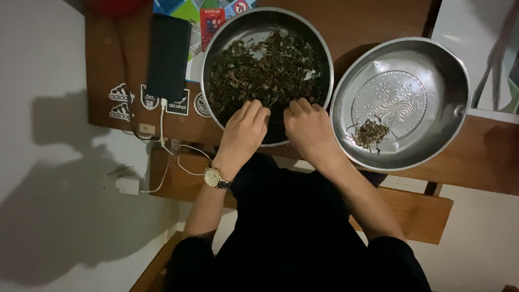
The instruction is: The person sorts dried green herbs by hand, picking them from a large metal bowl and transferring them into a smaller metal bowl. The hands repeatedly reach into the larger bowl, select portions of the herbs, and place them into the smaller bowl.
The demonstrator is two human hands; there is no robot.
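Under our left hand [246,127] and right hand [308,127] we see a round, dull grey metal pan [216,48] of matt, crinkled dried leaves [265,67]. Right of them gleams a shiny embossed steel dish [432,59] on the smooth brown wooden worktop [373,21].

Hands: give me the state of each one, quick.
Left hand: fingers curled into the dried leaves in the metal pan; grip cannot be told.
Right hand: same, curled in the leaves; cannot be told.
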